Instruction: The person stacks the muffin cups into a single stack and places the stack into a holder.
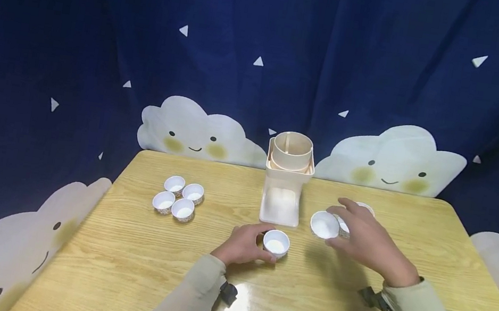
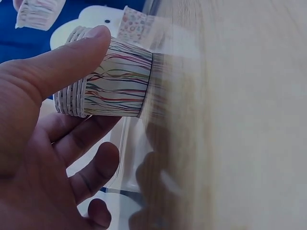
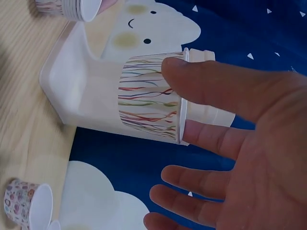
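My left hand (image 1: 243,244) grips a stack of nested paper baking cups (image 2: 120,81) between thumb and fingers. The stack is white with colored wavy lines, and several rims show at its top. Its base is at the table surface. My right hand (image 1: 365,237) pinches a single paper baking cup (image 3: 151,98) with the same wavy lines by its rim, thumb against finger. This cup is held above the table, right of the stack. Its other fingers (image 3: 192,179) are spread apart from the cup.
A cream-colored stand with a round open holder (image 1: 291,154) stands at the table's back middle. Several paper cups (image 1: 182,210) sit grouped at the left. More cups (image 1: 364,207), one with a floral print (image 3: 19,203), are partly hidden behind my right hand. A blue curtain (image 1: 230,23) hangs behind.
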`<act>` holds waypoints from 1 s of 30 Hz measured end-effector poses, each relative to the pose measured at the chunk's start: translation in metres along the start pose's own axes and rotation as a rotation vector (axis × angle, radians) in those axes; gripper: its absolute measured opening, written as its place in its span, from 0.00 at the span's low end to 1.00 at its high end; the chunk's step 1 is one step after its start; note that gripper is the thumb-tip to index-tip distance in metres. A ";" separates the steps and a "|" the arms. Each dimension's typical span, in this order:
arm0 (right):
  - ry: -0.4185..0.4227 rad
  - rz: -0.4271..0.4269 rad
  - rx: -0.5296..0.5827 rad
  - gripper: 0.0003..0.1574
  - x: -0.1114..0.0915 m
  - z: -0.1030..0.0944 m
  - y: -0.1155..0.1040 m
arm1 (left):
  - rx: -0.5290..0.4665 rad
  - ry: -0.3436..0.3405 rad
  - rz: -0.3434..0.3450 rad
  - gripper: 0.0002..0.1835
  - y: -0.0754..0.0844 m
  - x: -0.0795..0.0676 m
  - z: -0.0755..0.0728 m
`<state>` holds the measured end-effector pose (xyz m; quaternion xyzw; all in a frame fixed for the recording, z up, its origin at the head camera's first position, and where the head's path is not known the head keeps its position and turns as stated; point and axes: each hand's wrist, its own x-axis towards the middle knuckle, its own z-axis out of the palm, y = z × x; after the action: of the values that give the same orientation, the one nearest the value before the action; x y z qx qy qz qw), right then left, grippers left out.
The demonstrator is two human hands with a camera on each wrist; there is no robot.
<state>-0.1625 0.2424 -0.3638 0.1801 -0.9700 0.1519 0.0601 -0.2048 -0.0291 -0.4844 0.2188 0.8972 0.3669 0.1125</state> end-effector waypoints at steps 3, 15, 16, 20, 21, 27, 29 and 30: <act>-0.002 -0.001 0.000 0.35 0.002 0.001 -0.002 | 0.005 0.005 0.002 0.36 -0.001 0.001 0.000; -0.007 -0.042 0.034 0.35 0.007 0.008 -0.008 | 0.007 0.011 0.007 0.36 -0.001 0.000 -0.001; -0.007 -0.045 0.038 0.35 0.007 0.009 -0.009 | 0.002 0.012 0.005 0.36 -0.001 0.000 -0.001; -0.010 -0.047 0.033 0.34 0.008 0.013 -0.012 | 0.004 0.015 0.006 0.35 -0.001 -0.001 0.000; -0.008 -0.049 0.028 0.34 0.009 0.014 -0.013 | 0.007 0.016 0.007 0.35 -0.001 -0.002 0.001; -0.015 -0.079 0.042 0.32 0.012 0.022 -0.019 | 0.016 0.019 0.015 0.35 -0.001 -0.002 0.001; -0.021 -0.089 0.053 0.32 0.014 0.025 -0.022 | 0.018 0.015 0.017 0.34 -0.001 -0.001 0.000; -0.024 -0.092 0.059 0.32 0.014 0.026 -0.023 | 0.021 0.014 0.020 0.34 0.000 -0.001 0.000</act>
<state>-0.1690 0.2090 -0.3800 0.2279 -0.9564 0.1756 0.0500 -0.2043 -0.0300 -0.4842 0.2262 0.8995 0.3601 0.1001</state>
